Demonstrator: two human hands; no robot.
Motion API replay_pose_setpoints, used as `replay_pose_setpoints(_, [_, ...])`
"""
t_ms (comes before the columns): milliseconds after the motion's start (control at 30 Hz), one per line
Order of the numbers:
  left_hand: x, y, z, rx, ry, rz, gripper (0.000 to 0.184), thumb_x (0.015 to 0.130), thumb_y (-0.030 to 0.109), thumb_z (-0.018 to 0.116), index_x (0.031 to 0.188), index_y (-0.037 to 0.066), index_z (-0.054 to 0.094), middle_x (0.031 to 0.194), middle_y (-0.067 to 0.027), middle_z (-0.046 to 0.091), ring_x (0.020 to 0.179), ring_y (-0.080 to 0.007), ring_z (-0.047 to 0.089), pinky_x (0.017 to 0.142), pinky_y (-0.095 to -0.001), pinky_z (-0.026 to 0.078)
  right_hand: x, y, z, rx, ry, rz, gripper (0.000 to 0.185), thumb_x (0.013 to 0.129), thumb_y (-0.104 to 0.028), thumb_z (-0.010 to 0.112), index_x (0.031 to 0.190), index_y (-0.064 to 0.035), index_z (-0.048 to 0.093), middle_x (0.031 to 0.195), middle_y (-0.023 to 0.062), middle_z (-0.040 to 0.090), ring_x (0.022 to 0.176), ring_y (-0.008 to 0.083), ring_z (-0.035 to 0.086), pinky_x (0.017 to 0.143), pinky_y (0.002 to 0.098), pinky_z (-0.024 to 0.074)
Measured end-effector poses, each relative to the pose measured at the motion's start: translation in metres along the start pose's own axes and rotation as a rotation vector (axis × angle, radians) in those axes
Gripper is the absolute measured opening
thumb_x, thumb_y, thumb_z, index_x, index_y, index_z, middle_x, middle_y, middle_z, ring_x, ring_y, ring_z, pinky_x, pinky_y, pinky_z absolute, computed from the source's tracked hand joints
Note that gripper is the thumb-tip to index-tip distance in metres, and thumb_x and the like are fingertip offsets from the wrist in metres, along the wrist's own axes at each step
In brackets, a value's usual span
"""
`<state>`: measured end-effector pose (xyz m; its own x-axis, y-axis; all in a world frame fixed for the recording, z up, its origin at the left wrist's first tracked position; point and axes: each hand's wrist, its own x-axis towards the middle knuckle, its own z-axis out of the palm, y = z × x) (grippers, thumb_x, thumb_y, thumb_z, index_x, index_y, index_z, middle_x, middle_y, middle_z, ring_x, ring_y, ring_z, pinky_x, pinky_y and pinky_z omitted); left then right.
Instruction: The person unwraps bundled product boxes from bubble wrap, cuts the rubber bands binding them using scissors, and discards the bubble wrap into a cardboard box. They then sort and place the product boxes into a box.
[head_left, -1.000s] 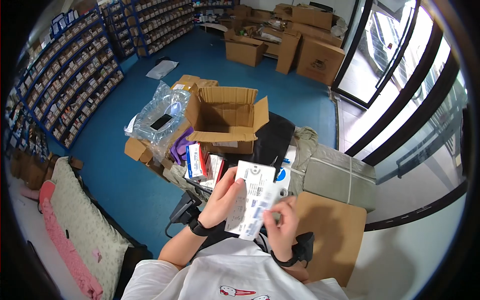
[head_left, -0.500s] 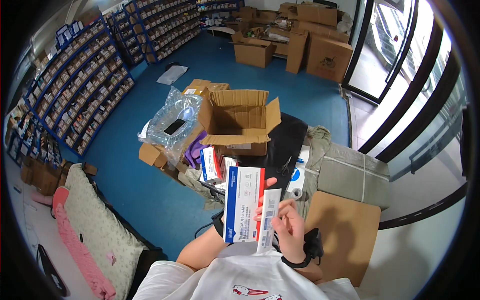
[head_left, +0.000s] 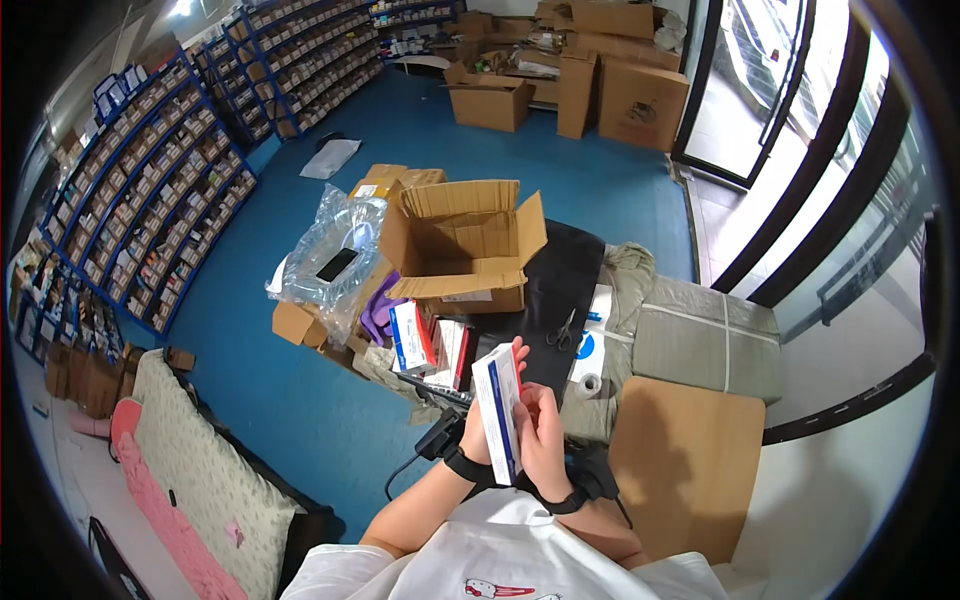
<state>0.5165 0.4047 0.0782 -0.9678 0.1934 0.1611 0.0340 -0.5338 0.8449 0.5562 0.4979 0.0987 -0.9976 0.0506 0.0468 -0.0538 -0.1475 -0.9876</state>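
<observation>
A white box with blue and red bands [head_left: 497, 415] is turned on edge in front of my chest, a narrow side facing up. My left hand [head_left: 476, 436] supports it from the left and behind, with fingertips showing past its top right. At its right side my right hand [head_left: 541, 436] presses against it with bent fingers. Beyond my hands, a similar blue, white and red box [head_left: 411, 337] lies beside a red and white box [head_left: 449, 354] on the black table [head_left: 562, 270].
An open cardboard box [head_left: 455, 285] stands on the table, with scissors [head_left: 562, 331] and a tape roll [head_left: 590, 385] to its right. Left are purple gloves [head_left: 379, 309] and a phone [head_left: 337, 264] on plastic wrap. A wooden chair [head_left: 690, 460] stands at right.
The held box has turned from showing its printed back, then its broad front, to showing a narrow side. My right hand has moved in against it.
</observation>
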Motion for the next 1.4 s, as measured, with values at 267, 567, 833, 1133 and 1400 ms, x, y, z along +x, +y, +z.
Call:
replay_pose_setpoints(267, [-0.018,-0.035,-0.024,0.224,0.329,-0.191,0.041,0.092,0.014,0.050,0.127,0.002,0.034,0.115,-0.0106,0.053,0.106,-0.0167,0.053,0.090,-0.0295,0.042,0.025,0.095,-0.018,-0.215,0.235,-0.057,0.006,0.090,-0.004,0.050,0.092,-0.0007,0.045,0.088,0.0059,0.045,0.078,0.0118,0.043,0.072,0.0235,0.0383])
replay_pose_setpoints(567, [0.008,-0.157,-0.102,0.714,0.423,-0.228,0.055,0.083,0.009,0.062,0.128,-0.004,0.035,0.111,-0.0130,0.052,0.102,-0.0195,0.053,0.089,-0.0304,0.042,0.054,0.187,-0.029,-0.478,0.297,0.014,0.009,0.078,-0.002,0.059,0.085,-0.0018,0.054,0.093,0.0121,0.048,0.093,0.0255,0.048,0.080,0.0340,0.0404])
replay_pose_setpoints(833, [0.045,-0.225,-0.141,0.858,0.301,-0.209,0.070,0.080,0.009,0.064,0.138,-0.002,0.028,0.115,-0.0178,0.052,0.105,-0.0278,0.052,0.092,-0.0316,0.039,0.021,0.237,-0.121,-0.622,0.776,0.139,0.060,0.069,0.005,0.057,0.126,-0.0005,0.037,0.124,0.0143,0.043,0.116,0.0264,0.042,0.101,0.0352,0.0303])
replay_pose_setpoints(1133, [0.055,-0.224,-0.142,1.087,0.292,0.000,0.064,0.074,0.005,0.067,0.132,-0.001,0.039,0.132,-0.0181,0.040,0.122,-0.0325,0.040,0.101,-0.0366,0.033,0.065,0.241,-0.143,-0.600,0.485,0.200,0.061,0.072,-0.001,0.068,0.126,-0.0007,0.039,0.122,0.0127,0.049,0.115,0.0233,0.047,0.098,0.0330,0.0352])
replay_pose_setpoints(1400, [0.040,-0.169,-0.120,0.480,0.074,-0.254,0.042,0.087,0.008,0.053,0.127,-0.002,0.044,0.126,-0.0134,0.049,0.119,-0.0233,0.045,0.103,-0.0347,0.030,0.052,0.186,-0.087,0.529,0.315,0.401,0.043,0.087,-0.016,0.057,0.125,-0.0012,0.041,0.109,0.0111,0.057,0.097,0.0199,0.058,0.087,0.0344,0.0446])
